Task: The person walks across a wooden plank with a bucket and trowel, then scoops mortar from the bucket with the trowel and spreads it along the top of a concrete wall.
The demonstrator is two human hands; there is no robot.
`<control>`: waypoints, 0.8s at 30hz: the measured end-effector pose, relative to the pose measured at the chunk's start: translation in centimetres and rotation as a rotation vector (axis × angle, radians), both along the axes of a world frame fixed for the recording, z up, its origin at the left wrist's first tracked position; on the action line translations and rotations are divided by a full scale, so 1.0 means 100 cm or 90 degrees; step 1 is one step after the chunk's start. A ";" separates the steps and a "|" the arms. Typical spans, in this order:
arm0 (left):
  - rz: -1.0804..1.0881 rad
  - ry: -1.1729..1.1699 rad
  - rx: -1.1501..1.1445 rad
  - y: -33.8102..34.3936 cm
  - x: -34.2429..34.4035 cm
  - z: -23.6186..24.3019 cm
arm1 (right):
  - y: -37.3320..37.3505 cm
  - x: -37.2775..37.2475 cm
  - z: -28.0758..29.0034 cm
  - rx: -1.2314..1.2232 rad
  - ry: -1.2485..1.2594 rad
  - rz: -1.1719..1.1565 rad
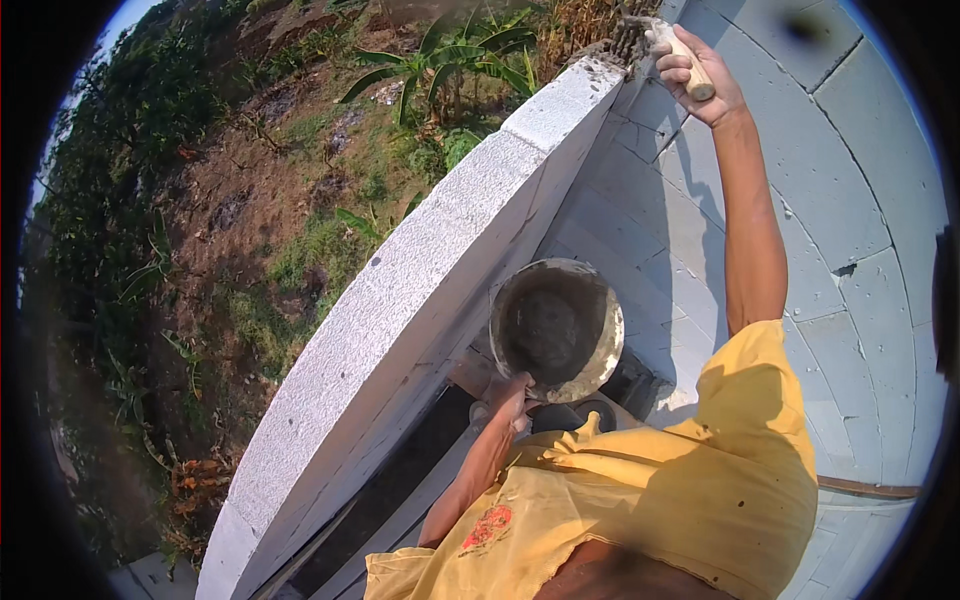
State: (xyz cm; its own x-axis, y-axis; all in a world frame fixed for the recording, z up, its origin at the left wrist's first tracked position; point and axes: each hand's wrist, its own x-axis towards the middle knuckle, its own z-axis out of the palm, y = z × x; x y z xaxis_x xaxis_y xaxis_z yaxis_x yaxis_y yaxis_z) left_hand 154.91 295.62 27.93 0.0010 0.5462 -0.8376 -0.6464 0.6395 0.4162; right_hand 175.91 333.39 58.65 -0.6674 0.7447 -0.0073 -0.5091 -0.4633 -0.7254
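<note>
Grey mortar [612,52] lies in a rough, dark patch on top of the wall [420,270], right at the tip of the trowel [668,45] that the right hand [700,85] grips by its pale wooden handle. That hand is closed tight round the handle, knuckles up, the butt of the handle showing below the palm, and the blade, largely hidden, points away from it toward the block edge. To do this spreading well, I judge the blade should stay low and nearly flat, drawn along the block top in even strokes so the bed ends up of one thickness and nothing slides off the outer edge down to the ground beyond. The right arm is stretched almost straight, up and away from the body, bare from the yellow sleeve [740,400] to the wrist, so reach is near its limit; a steadier stroke likely comes from the shoulder than from the wrist. Below and near the body, the left hand [508,400] is closed on the rim of a round pan [556,328], holding it just beside the inner face of the wall, with dark mortar inside it. Keeping the pan level and close under the working hand would make refilling short.
</note>
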 end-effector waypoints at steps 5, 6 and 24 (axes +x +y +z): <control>-0.027 -0.023 0.069 0.010 -0.005 -0.014 | -0.163 -0.002 0.032 0.354 -0.676 -0.225; -0.069 -0.032 0.111 0.013 -0.006 -0.005 | -0.189 0.027 0.030 0.500 -0.800 -0.254; -0.165 0.095 0.295 0.036 0.009 0.070 | -0.378 0.015 -0.186 0.927 -1.337 -0.099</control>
State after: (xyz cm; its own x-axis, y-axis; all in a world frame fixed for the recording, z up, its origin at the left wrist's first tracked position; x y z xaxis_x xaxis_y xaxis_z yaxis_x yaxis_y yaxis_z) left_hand 155.85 299.25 34.95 0.0834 0.8558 -0.5105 -0.4044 0.4973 0.7676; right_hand 177.38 295.59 40.02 -0.4474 0.8931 0.0478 0.8773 0.4279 0.2173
